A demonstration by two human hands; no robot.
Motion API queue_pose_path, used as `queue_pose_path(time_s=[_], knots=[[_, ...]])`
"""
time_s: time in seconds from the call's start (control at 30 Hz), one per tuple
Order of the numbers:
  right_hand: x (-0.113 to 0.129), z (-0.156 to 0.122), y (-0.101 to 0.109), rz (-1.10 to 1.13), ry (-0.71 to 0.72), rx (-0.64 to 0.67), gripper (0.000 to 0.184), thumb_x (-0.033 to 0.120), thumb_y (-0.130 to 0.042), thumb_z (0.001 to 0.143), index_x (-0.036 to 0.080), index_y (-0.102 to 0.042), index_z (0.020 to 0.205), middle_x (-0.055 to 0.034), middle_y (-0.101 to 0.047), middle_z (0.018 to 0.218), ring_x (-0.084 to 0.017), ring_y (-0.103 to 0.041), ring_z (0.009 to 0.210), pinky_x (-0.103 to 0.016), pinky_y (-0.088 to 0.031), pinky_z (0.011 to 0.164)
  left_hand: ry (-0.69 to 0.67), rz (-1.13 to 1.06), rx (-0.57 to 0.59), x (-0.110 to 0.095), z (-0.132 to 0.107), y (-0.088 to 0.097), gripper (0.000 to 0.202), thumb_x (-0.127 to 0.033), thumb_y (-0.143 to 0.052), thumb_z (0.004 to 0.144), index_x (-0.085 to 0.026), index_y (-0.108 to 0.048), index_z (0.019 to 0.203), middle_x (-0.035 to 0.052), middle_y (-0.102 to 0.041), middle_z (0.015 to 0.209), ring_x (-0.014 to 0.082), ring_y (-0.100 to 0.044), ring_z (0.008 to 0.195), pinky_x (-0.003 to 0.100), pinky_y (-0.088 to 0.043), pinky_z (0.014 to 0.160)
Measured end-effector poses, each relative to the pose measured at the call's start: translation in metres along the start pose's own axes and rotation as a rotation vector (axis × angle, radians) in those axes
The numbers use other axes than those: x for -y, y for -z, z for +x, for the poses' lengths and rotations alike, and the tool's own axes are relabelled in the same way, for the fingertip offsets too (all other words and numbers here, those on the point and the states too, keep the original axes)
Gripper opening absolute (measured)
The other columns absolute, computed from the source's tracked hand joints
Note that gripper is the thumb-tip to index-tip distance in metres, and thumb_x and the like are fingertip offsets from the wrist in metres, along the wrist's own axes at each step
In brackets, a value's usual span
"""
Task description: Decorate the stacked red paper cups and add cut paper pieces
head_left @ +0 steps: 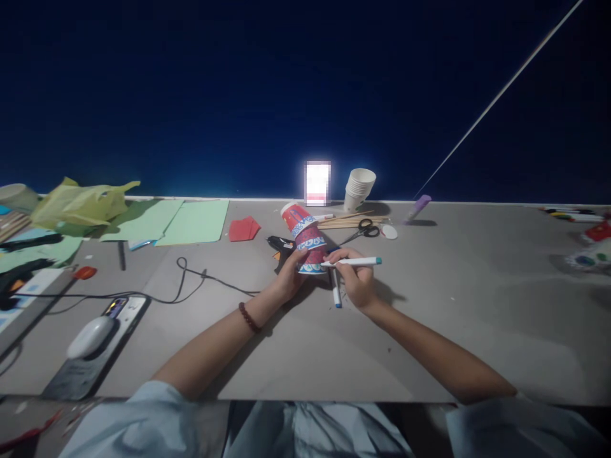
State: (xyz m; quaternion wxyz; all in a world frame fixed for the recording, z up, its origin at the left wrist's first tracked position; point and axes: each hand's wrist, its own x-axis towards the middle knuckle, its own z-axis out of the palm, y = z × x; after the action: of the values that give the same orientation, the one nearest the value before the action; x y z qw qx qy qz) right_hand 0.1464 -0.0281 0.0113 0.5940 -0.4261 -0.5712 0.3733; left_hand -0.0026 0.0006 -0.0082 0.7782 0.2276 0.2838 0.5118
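The left hand (290, 277) grips a column of decorated paper cups (311, 239) near its lower end; the right hand (358, 280) pinches a white marker (358, 261), its tip at the bottom cup's edge. The step seems to be colouring that cup's pattern; the next move probably calls for bracing the column while the tip follows the design. Held above the surface (420, 318), the column's long axis slants, its far end leaning up and left; the marker lies nearly level, tip leftward. Scissors (366, 229) rest beyond the right hand.
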Motion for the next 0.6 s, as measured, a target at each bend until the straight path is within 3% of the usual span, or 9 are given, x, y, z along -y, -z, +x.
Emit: queue_pose_path(time_s=[0.6], knots=[[0.0018,-0.0005,0.0005,0.024,-0.003,-0.009,0.011,0.025,-0.053,0.08,0.023,-0.062,0.075,-0.002,-0.067,0.074,-0.021,-0.065,0.078,-0.034,-0.051,0.072,-0.031,0.004,-0.01,-0.0005,0.0003,-0.0015,0.025,-0.031,-0.067,0.081,-0.011,-0.073,0.095,0.0086,-0.076,0.09,0.021,-0.07,0.082,0.031,-0.052,0.084]])
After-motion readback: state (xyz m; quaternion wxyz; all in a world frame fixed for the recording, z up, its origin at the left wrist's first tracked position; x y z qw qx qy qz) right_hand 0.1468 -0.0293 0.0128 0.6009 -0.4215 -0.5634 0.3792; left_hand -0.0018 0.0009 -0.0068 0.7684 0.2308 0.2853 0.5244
